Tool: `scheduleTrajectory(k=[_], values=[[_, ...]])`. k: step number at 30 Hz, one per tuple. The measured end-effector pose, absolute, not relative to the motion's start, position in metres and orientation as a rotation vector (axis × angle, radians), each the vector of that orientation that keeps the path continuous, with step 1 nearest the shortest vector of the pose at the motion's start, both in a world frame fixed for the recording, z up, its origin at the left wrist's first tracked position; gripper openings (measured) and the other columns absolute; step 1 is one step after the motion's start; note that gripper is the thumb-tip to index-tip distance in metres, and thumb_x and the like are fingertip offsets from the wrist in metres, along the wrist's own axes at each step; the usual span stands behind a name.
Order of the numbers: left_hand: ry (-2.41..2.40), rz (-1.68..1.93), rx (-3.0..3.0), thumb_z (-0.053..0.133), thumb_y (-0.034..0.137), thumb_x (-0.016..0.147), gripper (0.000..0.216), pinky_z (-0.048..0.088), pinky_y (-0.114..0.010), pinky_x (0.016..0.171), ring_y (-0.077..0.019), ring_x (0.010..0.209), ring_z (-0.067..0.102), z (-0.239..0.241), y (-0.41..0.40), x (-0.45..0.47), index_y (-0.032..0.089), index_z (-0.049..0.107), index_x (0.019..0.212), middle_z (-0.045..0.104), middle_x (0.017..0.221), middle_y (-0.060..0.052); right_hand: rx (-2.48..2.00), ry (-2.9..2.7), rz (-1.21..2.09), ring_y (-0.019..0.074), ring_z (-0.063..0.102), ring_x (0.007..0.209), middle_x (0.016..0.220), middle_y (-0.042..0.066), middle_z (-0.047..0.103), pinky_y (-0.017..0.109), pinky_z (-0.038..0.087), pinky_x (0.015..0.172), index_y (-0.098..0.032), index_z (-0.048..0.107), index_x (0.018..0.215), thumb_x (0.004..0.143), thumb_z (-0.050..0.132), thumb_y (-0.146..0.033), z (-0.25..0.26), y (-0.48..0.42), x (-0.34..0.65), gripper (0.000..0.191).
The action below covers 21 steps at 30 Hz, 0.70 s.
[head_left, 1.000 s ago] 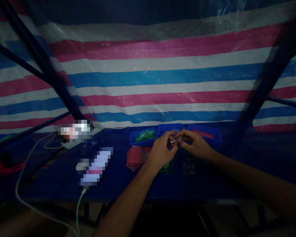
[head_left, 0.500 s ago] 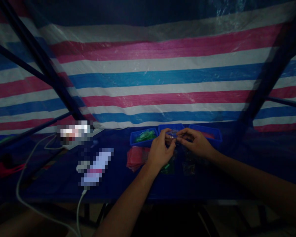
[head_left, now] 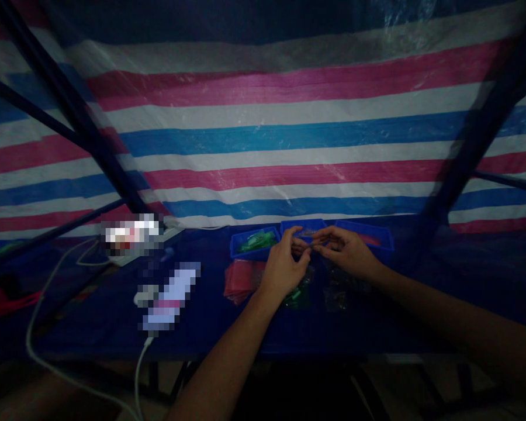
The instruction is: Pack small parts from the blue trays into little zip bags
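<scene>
Over the front of the middle blue bin [head_left: 304, 224], my left hand [head_left: 287, 263] and my right hand [head_left: 346, 251] meet with bent fingers. Between their fingertips is a small piece of clear plastic, seemingly a small bag, mostly hidden and dim. Beside my left hand lies a stack of red plastic sheets or packets [head_left: 239, 282]. Green packets [head_left: 296, 297] lie under my left wrist. A clear packet [head_left: 335, 298] with small dark contents rests on the table below my right hand.
A left blue bin [head_left: 256, 242] holds green packets; a right blue bin [head_left: 386, 238] holds something red. Leftward on the blue table [head_left: 228, 336] lie a blurred-out phone-like object [head_left: 173, 298], a white cable [head_left: 138, 374] and a power strip [head_left: 134, 252]. Striped sheeting [head_left: 272, 137] hangs behind.
My hands stay nearly in place, with fingertips shifting slightly. The clear plastic between them shows less than before. The view has shifted very slightly.
</scene>
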<state>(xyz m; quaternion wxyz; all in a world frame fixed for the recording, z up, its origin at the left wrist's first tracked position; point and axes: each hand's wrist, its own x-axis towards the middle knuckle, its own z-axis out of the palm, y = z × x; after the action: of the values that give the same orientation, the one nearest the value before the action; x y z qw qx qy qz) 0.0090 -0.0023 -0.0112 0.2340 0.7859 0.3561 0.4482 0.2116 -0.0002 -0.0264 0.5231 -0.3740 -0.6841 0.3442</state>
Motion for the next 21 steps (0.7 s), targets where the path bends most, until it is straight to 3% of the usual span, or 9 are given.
scheduleTrajectory(k=[6, 13, 21], values=[[0.925, 1.209, 2.235, 0.062, 0.012, 0.092, 0.044, 0.058, -0.034, 0.089, -0.0174, 0.091, 0.073, -0.0097, -0.0033, 0.0080, 0.022, 0.053, 0.134, 0.074, 0.099, -0.003, -0.982, -1.698, 0.758, 0.0168, 0.068, 0.077, 0.101, 0.006, 0.073, 0.032, 0.057, 0.071, -0.021, 0.070, 0.112, 0.085, 0.076, -0.037, -0.0263, -0.0012, 0.2144, 0.032], [0.899, 1.198, 2.259, 0.062, 0.015, 0.094, 0.044, 0.058, -0.035, 0.089, -0.0188, 0.095, 0.073, -0.0099, -0.0041, 0.0086, 0.022, 0.051, 0.136, 0.075, 0.105, -0.004, -0.895, -1.615, 0.853, 0.0207, 0.071, 0.094, 0.102, 0.006, 0.073, 0.037, 0.057, 0.088, -0.022, 0.069, 0.105, 0.083, 0.080, -0.040, -0.0277, 0.0010, 0.2146, 0.031], [0.871, 1.207, 2.307, 0.058, 0.014, 0.096, 0.041, 0.058, -0.038, 0.096, -0.0195, 0.101, 0.073, -0.0115, -0.0035, 0.0081, 0.023, 0.052, 0.136, 0.075, 0.111, -0.005, -0.876, -1.604, 0.864, 0.0172, 0.068, 0.085, 0.100, 0.004, 0.070, 0.035, 0.058, 0.083, -0.023, 0.068, 0.113, 0.082, 0.080, -0.037, -0.0290, 0.0020, 0.2150, 0.036]])
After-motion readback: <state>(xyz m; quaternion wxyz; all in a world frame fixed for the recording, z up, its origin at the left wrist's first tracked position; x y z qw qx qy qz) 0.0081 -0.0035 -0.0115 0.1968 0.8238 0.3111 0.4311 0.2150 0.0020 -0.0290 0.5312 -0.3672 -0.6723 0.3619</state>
